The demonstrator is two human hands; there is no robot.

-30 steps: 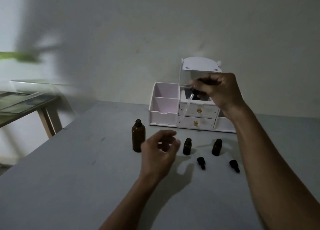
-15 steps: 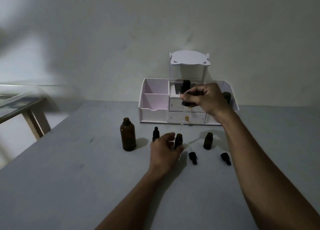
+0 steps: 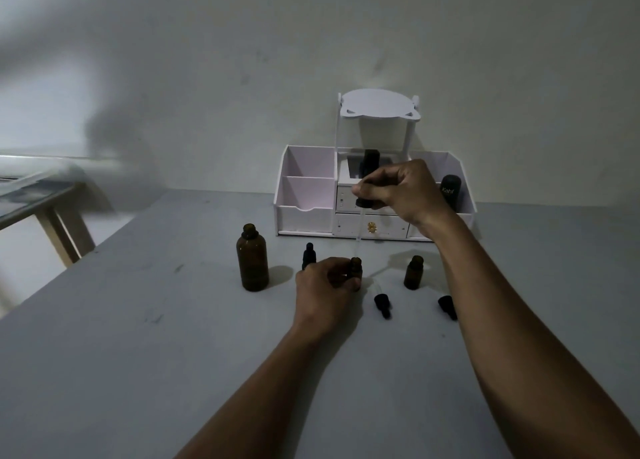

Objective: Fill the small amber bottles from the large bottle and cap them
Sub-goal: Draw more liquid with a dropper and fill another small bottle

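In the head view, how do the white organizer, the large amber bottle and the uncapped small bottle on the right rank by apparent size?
1. white organizer
2. large amber bottle
3. uncapped small bottle
The organizer stands farther back, yet looks clearly largest.

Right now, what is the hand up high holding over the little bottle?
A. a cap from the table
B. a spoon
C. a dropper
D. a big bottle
C: the right hand pinches a dropper by its black top, its clear tube pointing down at the little bottle that the left hand steadies.
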